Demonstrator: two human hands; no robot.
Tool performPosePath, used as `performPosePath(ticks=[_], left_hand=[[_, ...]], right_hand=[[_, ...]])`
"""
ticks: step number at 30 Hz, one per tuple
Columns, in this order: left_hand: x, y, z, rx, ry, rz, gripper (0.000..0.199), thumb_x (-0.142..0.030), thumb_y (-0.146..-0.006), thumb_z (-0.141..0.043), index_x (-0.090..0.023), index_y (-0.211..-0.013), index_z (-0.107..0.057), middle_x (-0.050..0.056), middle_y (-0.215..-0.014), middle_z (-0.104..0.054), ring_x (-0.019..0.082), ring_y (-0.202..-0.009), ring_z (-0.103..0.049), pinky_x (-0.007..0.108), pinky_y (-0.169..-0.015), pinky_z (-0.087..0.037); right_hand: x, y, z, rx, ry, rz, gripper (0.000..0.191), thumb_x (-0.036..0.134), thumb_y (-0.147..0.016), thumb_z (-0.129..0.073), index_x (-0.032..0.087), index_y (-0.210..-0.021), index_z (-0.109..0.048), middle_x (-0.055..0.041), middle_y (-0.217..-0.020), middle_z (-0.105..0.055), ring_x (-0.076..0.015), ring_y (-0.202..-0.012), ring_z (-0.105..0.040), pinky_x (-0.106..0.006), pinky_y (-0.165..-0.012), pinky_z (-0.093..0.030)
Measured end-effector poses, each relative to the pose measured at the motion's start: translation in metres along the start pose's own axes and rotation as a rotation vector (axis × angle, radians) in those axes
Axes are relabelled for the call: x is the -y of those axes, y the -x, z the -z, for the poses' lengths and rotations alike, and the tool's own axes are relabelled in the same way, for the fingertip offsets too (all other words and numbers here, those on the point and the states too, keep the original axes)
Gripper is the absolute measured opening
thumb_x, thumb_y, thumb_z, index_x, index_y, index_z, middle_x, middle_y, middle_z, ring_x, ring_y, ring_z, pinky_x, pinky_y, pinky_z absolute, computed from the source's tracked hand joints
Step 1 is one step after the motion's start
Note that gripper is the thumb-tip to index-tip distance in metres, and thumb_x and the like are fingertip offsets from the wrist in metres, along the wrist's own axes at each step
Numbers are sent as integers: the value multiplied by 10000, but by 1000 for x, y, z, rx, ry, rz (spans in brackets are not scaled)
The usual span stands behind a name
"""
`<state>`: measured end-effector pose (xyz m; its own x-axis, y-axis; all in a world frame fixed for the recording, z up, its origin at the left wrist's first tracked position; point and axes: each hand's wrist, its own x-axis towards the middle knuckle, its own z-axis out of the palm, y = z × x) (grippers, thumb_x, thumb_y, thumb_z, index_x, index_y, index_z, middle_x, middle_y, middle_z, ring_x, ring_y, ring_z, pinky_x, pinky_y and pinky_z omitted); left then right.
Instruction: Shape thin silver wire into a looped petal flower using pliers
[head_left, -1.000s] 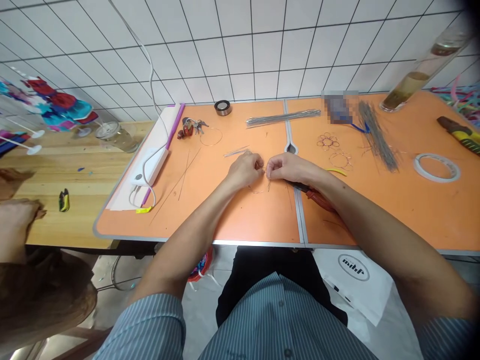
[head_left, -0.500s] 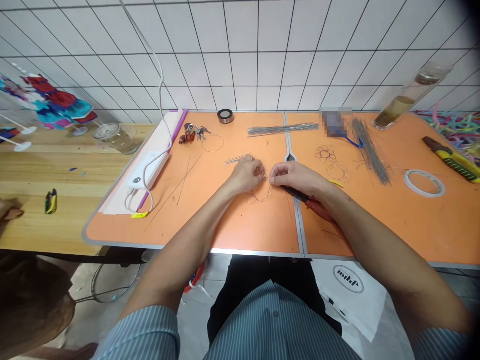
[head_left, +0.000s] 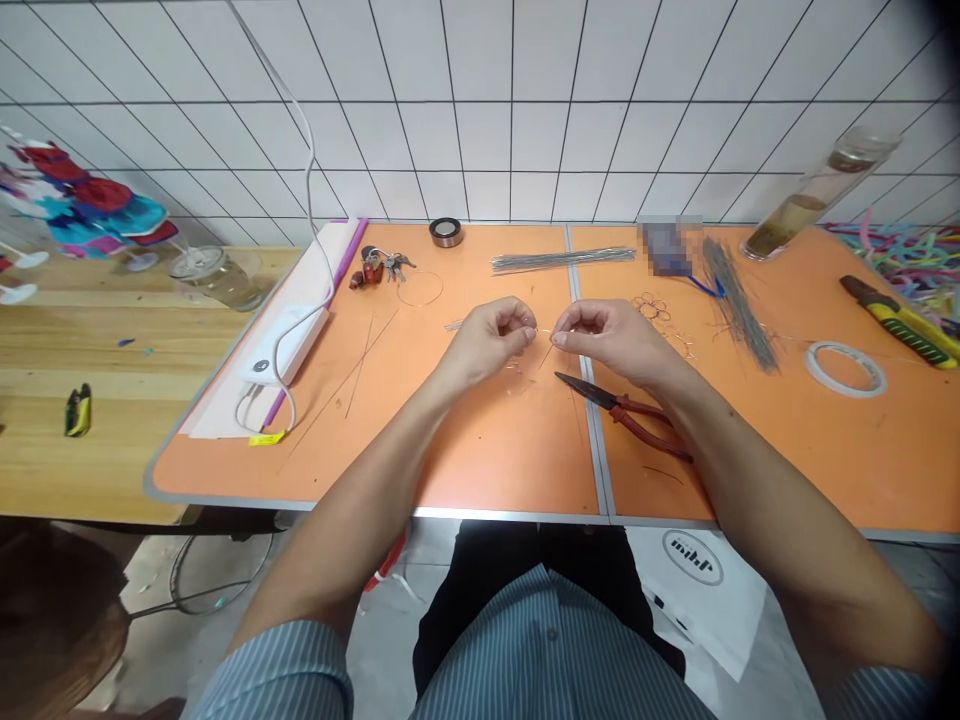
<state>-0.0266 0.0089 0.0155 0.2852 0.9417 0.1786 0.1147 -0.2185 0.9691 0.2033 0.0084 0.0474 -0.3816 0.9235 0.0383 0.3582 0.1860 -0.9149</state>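
Note:
Over the middle of the orange table (head_left: 465, 455), my left hand (head_left: 491, 338) pinches a thin, bent wire (head_left: 547, 352). Close on its right, my right hand (head_left: 604, 338) pinches the same fine wire between thumb and fingertips. The wire's full shape is too faint to follow. Below my right hand lie red-handled pliers (head_left: 626, 408), closed, with dark jaws pointing left. Beyond that hand are wire flower shapes (head_left: 651, 306), partly covered by it. A few cut wires (head_left: 454, 325) stick out behind my left hand.
At the back lie a wire bundle (head_left: 562, 260), black tape (head_left: 446, 232) and keys (head_left: 382, 268). To the right are another wire bundle (head_left: 739, 305), a tape ring (head_left: 846, 369), a utility knife (head_left: 900, 320) and a glass bottle (head_left: 817, 200). A white power strip (head_left: 285, 345) sits left. A person's head (head_left: 60, 610) shows lower left.
Both hands have risen slightly and moved a little away from the table's front edge. The pliers, partly hidden under my right hand before, now show fully. The wire between my fingers has turned.

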Motion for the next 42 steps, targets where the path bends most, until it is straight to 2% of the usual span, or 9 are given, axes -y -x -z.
performPosePath(ticks=[3, 6, 12, 18, 25, 30, 35, 38, 42], left_hand=[[-3, 2, -3, -1, -25, -12, 29, -204, -877, -695, -188, -899, -686, 0, -787, -638, 125, -675, -565, 294, -653, -448], [-5, 3, -5, -35, -22, -4, 63, -196, -860, -712, -188, -922, -705, -7, -793, -635, 117, -670, -546, 286, -645, -437], [-7, 3, -5, -13, 255, 170, 300, -163, -758, -803, -186, -1050, -740, -18, -795, -643, 109, -673, -598, 276, -670, -484], [-10, 5, -5, 13, 361, 287, 257, -170, -732, -823, -188, -984, -774, -3, -780, -680, 101, -623, -582, 275, -626, -474], [-9, 5, -9, -26, 309, 223, 140, -285, -808, -853, -193, -840, -753, 0, -725, -665, 96, -598, -560, 258, -593, -452], [-9, 6, -8, -31, 291, 197, 96, -248, -825, -828, -189, -871, -768, 0, -746, -680, 88, -597, -562, 249, -599, -470], [-14, 6, -7, -10, 333, 215, 146, -215, -804, -819, -194, -945, -786, -2, -772, -685, 96, -619, -590, 258, -627, -503], [-16, 7, -7, -22, 346, 187, 126, -203, -807, -805, -191, -931, -786, -1, -760, -679, 98, -623, -585, 256, -625, -499], [-17, 7, -8, -17, 366, 190, 97, -190, -811, -794, -182, -908, -791, 0, -736, -679, 91, -596, -575, 241, -603, -482]], right_hand=[[2, 3, -3, 21, -70, -3, 201, 399, -847, -866, 226, -843, -763, 8, -780, -665, -145, -718, -566, -309, -674, -434], [2, 3, -7, 65, -138, -52, 224, 412, -845, -883, 232, -859, -750, 20, -681, -633, -145, -628, -569, -302, -597, -445], [-2, 1, -4, 12, -180, -7, 226, 392, -845, -899, 219, -870, -755, -18, -809, -722, -131, -634, -607, -290, -589, -470], [0, 1, 0, 28, -183, 38, 338, 515, -827, -939, 226, -870, -769, -16, -814, -706, -141, -669, -605, -306, -642, -500], [1, 2, -3, 39, -157, 58, 379, 567, -817, -943, 237, -852, -761, -13, -763, -682, -163, -664, -622, -328, -636, -504], [3, 4, 0, 11, -147, 71, 308, 487, -850, -921, 228, -851, -754, -4, -743, -665, -151, -659, -617, -319, -641, -500], [4, 5, 2, 30, -159, 53, 333, 513, -857, -921, 230, -861, -745, 12, -687, -635, -140, -614, -586, -304, -609, -468], [4, 5, 2, 32, -170, 57, 357, 538, -856, -924, 229, -872, -746, 11, -676, -633, -138, -607, -574, -300, -600, -463], [3, 5, 3, 28, -186, 60, 313, 481, -874, -920, 220, -880, -746, 14, -689, -638, -127, -607, -579, -288, -602, -462]])
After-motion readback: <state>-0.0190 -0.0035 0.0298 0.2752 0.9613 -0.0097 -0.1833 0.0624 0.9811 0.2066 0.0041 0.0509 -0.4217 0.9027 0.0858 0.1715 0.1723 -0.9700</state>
